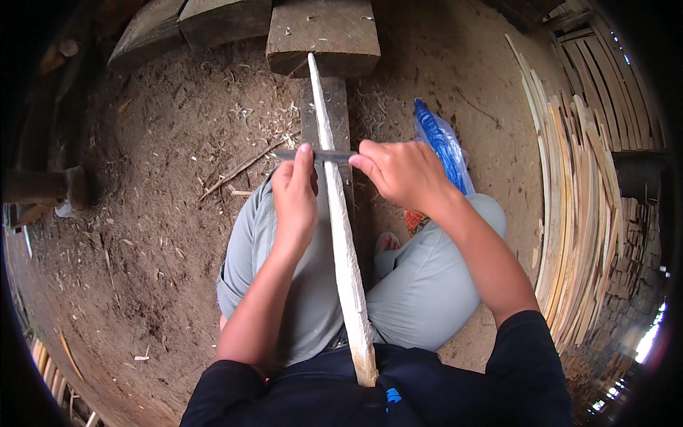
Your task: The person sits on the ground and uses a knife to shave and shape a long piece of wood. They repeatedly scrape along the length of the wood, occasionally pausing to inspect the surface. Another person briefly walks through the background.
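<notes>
A long pale wooden slat (340, 228) runs from my waist up to a wooden block (324, 32) ahead of me, lying over a dark plank (334, 107). A thin dark blade (320, 155) lies crosswise on the slat. My left hand (295, 196) presses its left end with fingers and thumb. My right hand (402, 174) grips its right end. I sit with grey-trousered legs folded on either side of the slat.
Dirt ground strewn with wood shavings (263, 117) surrounds me. A stack of pale split slats (576, 213) curves along the right. A blue plastic bag (441, 142) lies beyond my right knee. Heavy dark timbers (185, 25) lie at the top left.
</notes>
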The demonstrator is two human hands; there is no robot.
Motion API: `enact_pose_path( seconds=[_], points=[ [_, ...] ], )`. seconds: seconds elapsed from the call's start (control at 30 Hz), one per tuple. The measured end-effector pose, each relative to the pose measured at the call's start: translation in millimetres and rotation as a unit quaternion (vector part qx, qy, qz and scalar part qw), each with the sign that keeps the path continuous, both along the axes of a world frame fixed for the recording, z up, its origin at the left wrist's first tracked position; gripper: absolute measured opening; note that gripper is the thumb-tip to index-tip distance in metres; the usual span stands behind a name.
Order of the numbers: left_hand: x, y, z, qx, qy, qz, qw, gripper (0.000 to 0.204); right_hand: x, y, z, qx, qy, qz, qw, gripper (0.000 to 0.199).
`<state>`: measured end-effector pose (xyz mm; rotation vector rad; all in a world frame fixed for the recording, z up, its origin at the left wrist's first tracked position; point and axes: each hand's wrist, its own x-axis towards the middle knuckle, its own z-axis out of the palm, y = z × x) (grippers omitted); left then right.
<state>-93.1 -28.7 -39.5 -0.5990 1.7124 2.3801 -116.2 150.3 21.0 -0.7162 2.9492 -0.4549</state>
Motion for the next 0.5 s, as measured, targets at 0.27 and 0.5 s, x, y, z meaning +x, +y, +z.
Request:
enact_pose_path(
  seconds=[0.27,0.5],
  points=[
    [-55,3,-10,-0.057,0.034,0.001,0.998,0.042,-43,1,-19,-0.018,0.007,-0.023,1.000,0.040],
    [-122,-1,-38,-0.088,0.073,0.008,0.993,0.039,-90,-5,-30,-0.023,0.007,-0.046,0.999,0.042]
  ],
)
